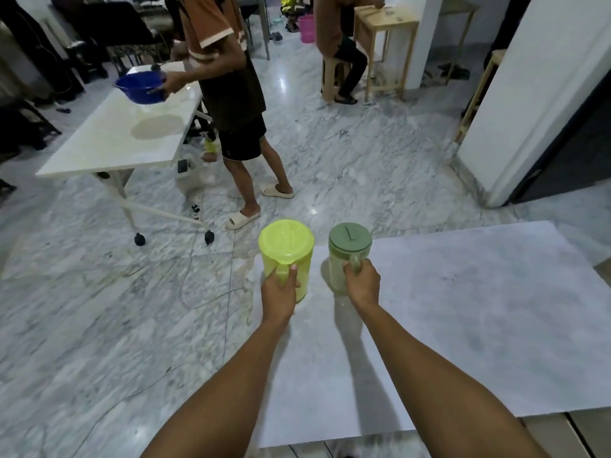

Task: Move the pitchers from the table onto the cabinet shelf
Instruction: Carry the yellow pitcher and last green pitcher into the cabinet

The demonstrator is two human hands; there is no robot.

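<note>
A bright yellow-green pitcher (286, 249) with a matching lid is at the far left corner of the white table (463, 325). My left hand (279, 292) is wrapped around its handle. Beside it to the right is a pale green pitcher (347, 249) with a darker green lid. My right hand (362, 282) grips that one's handle. Both pitchers are upright; whether they rest on the table or hang just above it I cannot tell. No cabinet is in view.
A person holding a blue bowl (140, 86) stands by a wheeled white table (109, 140) ahead on the left. Cables (198, 292) trail over the marble floor. Another person sits at a wooden stand (383, 24) at the back. A white wall corner (529, 104) rises at the right.
</note>
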